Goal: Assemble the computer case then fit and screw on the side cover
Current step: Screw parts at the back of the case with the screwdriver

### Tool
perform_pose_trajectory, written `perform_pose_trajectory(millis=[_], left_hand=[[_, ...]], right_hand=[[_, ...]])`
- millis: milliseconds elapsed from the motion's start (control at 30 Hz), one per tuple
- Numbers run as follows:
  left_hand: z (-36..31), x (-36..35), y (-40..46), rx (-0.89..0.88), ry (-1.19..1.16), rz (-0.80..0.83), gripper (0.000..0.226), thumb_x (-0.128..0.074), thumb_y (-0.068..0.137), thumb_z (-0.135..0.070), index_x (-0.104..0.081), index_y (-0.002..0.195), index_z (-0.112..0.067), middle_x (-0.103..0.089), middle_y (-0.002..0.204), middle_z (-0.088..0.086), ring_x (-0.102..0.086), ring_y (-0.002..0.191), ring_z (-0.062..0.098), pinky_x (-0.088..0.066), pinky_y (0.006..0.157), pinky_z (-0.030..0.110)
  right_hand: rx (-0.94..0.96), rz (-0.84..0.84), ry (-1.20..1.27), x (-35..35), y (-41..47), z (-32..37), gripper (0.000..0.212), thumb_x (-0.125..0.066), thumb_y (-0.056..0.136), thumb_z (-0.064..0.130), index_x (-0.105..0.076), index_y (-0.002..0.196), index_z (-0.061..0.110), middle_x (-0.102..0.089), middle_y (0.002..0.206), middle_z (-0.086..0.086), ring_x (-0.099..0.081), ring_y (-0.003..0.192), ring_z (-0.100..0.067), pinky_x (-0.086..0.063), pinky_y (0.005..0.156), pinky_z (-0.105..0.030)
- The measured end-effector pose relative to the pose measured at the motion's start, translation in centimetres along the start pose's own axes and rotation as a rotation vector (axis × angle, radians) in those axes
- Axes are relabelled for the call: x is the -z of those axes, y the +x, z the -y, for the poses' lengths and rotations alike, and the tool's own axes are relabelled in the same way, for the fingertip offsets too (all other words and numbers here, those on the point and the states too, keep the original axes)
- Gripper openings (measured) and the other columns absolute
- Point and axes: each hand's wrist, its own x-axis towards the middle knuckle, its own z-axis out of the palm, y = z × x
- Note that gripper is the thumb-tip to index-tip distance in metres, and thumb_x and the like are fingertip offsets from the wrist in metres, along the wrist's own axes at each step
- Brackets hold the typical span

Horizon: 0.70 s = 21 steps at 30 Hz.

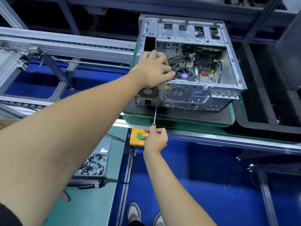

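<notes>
An open grey computer case (200,93) lies on its side on a dark pad over a green pallet (179,122), with its motherboard, fan and cables exposed. My left hand (154,69) reaches over the case's near left corner, fingers curled down onto the power supply area inside. My right hand (155,138) grips the orange handle of a long screwdriver (155,115). Its shaft points up at the rear panel, and the tip sits at the lower edge beside the power supply grille. No side cover is in view.
A yellow box with a green button (136,138) sits just left of my right hand on the conveyor rail. A tray of small screws (93,165) and a black electric driver (86,183) lie on the green bench at lower left. Conveyor frames run left and right.
</notes>
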Motion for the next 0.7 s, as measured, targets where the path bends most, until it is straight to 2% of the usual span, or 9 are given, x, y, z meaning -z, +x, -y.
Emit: perform_pose_trajectory(millis=[133, 233, 300, 400, 467, 533, 600, 667, 700], left_hand=[[-0.1, 0.1, 0.0, 0.001, 0.007, 0.004, 0.055, -0.022, 0.103, -0.058, -0.068, 0.096, -0.028, -0.049, 0.12, -0.007, -0.031, 0.129, 0.022, -0.016, 0.115, 0.044], [-0.1, 0.1, 0.0, 0.0, 0.006, -0.002, 0.053, -0.023, 0.103, -0.057, -0.066, 0.092, -0.029, -0.049, 0.118, -0.007, -0.032, 0.128, 0.022, -0.016, 0.115, 0.044], [-0.1, 0.1, 0.0, 0.006, 0.002, -0.003, 0.052, -0.024, 0.103, -0.058, -0.066, 0.092, -0.028, -0.05, 0.118, -0.007, -0.032, 0.128, 0.023, -0.016, 0.115, 0.045], [-0.1, 0.1, 0.0, 0.011, 0.0, -0.004, 0.053, -0.025, 0.103, -0.058, -0.069, 0.096, -0.028, -0.05, 0.12, -0.008, -0.032, 0.128, 0.023, -0.017, 0.115, 0.045], [-0.1, 0.0, 0.0, 0.008, -0.01, -0.014, 0.052, -0.026, 0.103, -0.058, -0.068, 0.093, -0.028, -0.051, 0.119, -0.008, -0.032, 0.127, 0.022, -0.017, 0.115, 0.044], [-0.1, -0.1, 0.0, 0.014, -0.02, -0.022, 0.05, -0.028, 0.103, -0.057, -0.066, 0.089, -0.028, -0.051, 0.119, -0.009, -0.032, 0.126, 0.021, -0.017, 0.114, 0.042], [-0.1, -0.1, 0.0, 0.02, -0.024, -0.024, 0.05, -0.028, 0.103, -0.057, -0.066, 0.088, -0.028, -0.051, 0.118, -0.01, -0.032, 0.126, 0.021, -0.016, 0.113, 0.041], [-0.1, -0.1, 0.0, 0.019, -0.025, -0.026, 0.051, -0.028, 0.103, -0.057, -0.067, 0.09, -0.027, -0.051, 0.118, -0.01, -0.032, 0.125, 0.021, -0.016, 0.113, 0.041], [-0.1, -0.2, 0.0, 0.019, -0.022, -0.027, 0.051, -0.028, 0.103, -0.057, -0.068, 0.091, -0.027, -0.051, 0.118, -0.01, -0.032, 0.125, 0.021, -0.017, 0.113, 0.041]], right_hand=[[-0.485, 0.34, 0.535, 0.9, 0.4, 1.3, 0.011, -0.059, 0.094, 0.009, -0.053, 0.085, 0.011, -0.076, 0.077, -0.01, -0.045, 0.037, -0.009, -0.026, 0.031, -0.018], [-0.542, 0.398, 0.559, 1.7, 0.8, 1.4, 0.005, -0.059, 0.094, 0.011, -0.057, 0.09, 0.011, -0.078, 0.087, -0.01, -0.048, 0.042, -0.007, -0.027, 0.032, -0.015], [-0.474, 0.342, 0.449, 1.8, 0.7, 1.5, 0.007, -0.059, 0.089, 0.01, -0.06, 0.096, 0.011, -0.079, 0.091, -0.01, -0.059, 0.049, -0.009, -0.03, 0.035, -0.017], [-0.266, 0.169, 0.166, 1.2, 0.4, 1.2, 0.014, -0.054, 0.089, 0.02, -0.064, 0.081, 0.018, -0.079, 0.083, 0.001, -0.07, 0.06, -0.014, -0.045, 0.054, -0.028], [-0.138, 0.053, -0.035, 1.1, 0.2, 1.0, 0.025, -0.048, 0.09, 0.031, -0.066, 0.074, 0.023, -0.076, 0.074, 0.011, -0.068, 0.059, -0.015, -0.047, 0.066, -0.035], [-0.002, -0.042, -0.243, 1.0, 0.2, 0.7, 0.023, -0.046, 0.09, 0.037, -0.063, 0.079, 0.024, -0.073, 0.068, 0.008, -0.063, 0.062, -0.019, -0.041, 0.061, -0.032], [0.14, -0.079, -0.359, 1.0, 0.3, 0.4, 0.008, -0.053, 0.091, 0.034, -0.049, 0.093, 0.028, -0.068, 0.072, 0.005, -0.059, 0.063, -0.018, -0.035, 0.054, -0.03], [0.265, -0.087, -0.451, 1.2, 0.4, 0.1, 0.023, -0.058, 0.094, 0.027, -0.035, 0.097, 0.027, -0.063, 0.07, 0.004, -0.056, 0.058, -0.019, -0.032, 0.051, -0.031], [0.328, -0.093, -0.5, 1.4, 0.6, -0.2, 0.025, -0.057, 0.096, 0.025, -0.032, 0.095, 0.025, -0.061, 0.068, 0.004, -0.055, 0.056, -0.021, -0.031, 0.049, -0.031]])
